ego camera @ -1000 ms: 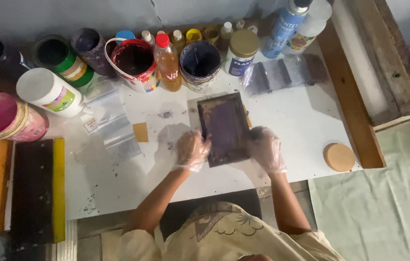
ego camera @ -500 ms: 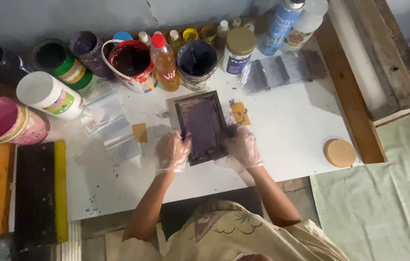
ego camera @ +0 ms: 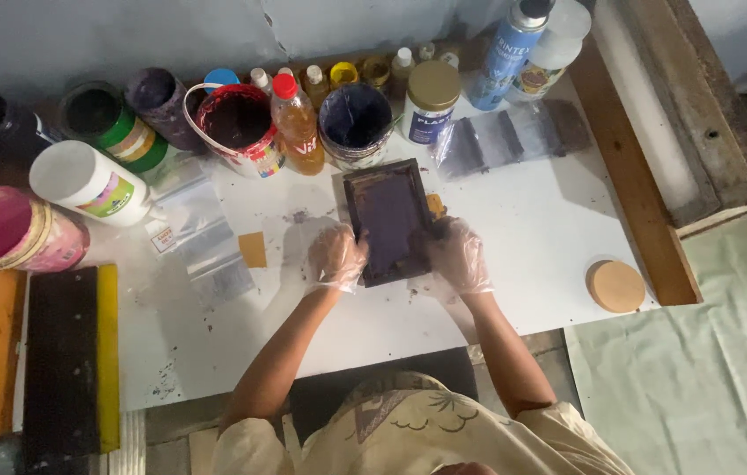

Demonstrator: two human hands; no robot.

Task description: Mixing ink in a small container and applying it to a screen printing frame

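I hold a small dark frame (ego camera: 388, 220) with purple screen flat on the white desk (ego camera: 523, 229), about in the middle. My left hand (ego camera: 336, 257), in a clear glove, grips its near left edge with curled fingers; my right hand (ego camera: 455, 255), also gloved, grips the near right edge. Just far of the frame stand a blue-stained tub (ego camera: 355, 123) and an orange bottle (ego camera: 296, 123). A yellow card (ego camera: 252, 250) lies to the left, a round cork disc (ego camera: 616, 286) well apart to the right.

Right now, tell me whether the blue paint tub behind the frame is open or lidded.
Open: the blue paint tub shows its dark, paint-smeared inside, with no lid.
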